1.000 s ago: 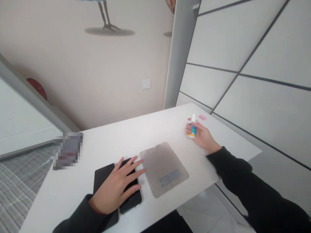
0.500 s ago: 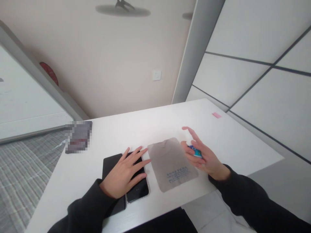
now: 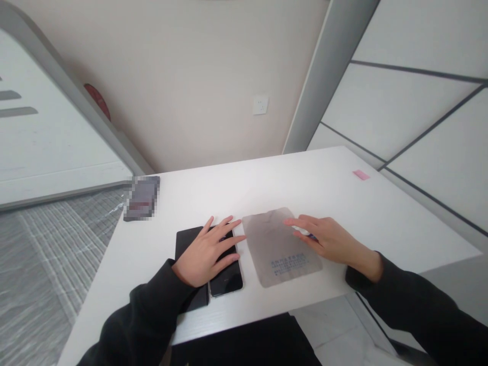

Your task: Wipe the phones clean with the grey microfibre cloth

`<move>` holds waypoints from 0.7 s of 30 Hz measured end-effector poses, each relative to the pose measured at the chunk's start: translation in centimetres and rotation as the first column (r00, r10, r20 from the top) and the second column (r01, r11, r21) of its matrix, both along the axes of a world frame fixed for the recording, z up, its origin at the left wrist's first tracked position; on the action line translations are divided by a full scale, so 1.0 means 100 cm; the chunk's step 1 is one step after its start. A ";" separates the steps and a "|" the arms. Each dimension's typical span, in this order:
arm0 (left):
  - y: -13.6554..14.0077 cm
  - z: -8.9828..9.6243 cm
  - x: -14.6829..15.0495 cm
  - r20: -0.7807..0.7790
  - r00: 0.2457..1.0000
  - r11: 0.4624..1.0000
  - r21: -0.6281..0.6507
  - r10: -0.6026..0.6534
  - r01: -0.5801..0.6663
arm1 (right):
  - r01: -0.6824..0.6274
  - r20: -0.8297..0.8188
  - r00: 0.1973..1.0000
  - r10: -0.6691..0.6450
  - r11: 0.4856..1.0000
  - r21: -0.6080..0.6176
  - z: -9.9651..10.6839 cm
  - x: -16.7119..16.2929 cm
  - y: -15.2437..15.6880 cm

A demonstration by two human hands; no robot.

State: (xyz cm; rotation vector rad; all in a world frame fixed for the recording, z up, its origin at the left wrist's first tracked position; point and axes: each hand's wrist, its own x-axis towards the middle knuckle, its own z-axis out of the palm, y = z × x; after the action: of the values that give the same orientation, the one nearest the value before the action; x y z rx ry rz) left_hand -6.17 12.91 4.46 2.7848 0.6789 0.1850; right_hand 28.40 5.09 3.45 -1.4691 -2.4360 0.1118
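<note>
Fingers spread, my left hand (image 3: 208, 256) lies across two flat black devices placed side by side. The right one is a black smartphone (image 3: 231, 282) with a glossy screen; the left one is a dark slab (image 3: 185, 239), partly under my hand and sleeve. My right hand (image 3: 331, 240) is closed round a small spray bottle (image 3: 302, 230), its index finger over the white top. Most of the bottle is hidden, with a bit of blue label showing. Below the bottle, a grey cloth (image 3: 263, 249) with blue printing lies flat on the table, right of the smartphone.
The white table (image 3: 213, 188) runs back to a wall with a socket (image 3: 261, 105). A pink slip (image 3: 360, 175) lies at the far right. A pixelated dark item (image 3: 144, 198) sits at the left edge. A whiteboard (image 3: 57, 142) stands to the left.
My right hand has turned over and tipped the spray bottle toward the cloth, its index finger coming down over the top. My left hand stays on the devices. The view has shifted.
</note>
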 end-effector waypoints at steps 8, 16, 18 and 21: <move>0.001 -0.002 -0.001 0.019 1.000 1.000 0.009 0.000 0.000 | -0.009 -0.070 0.997 0.012 0.999 0.052 -0.003 0.008 -0.006; 0.004 -0.006 -0.003 0.035 0.998 0.998 0.033 0.053 -0.055 | 0.564 -0.445 0.767 -0.462 0.816 0.124 -0.013 0.090 0.036; 0.004 -0.006 -0.004 0.038 0.998 0.998 0.040 0.056 -0.058 | 0.658 -0.493 0.690 -0.530 0.743 0.122 -0.016 0.114 0.047; 0.004 -0.008 -0.005 0.050 0.997 0.998 0.045 0.051 -0.053 | 0.730 -0.532 0.619 -0.578 0.673 0.118 -0.023 0.135 0.053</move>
State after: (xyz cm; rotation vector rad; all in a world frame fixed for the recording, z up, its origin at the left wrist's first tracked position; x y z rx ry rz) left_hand -6.63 13.34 3.68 2.7981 0.7446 0.2820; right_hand 41.86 10.39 1.16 -1.8296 -1.3316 -0.1005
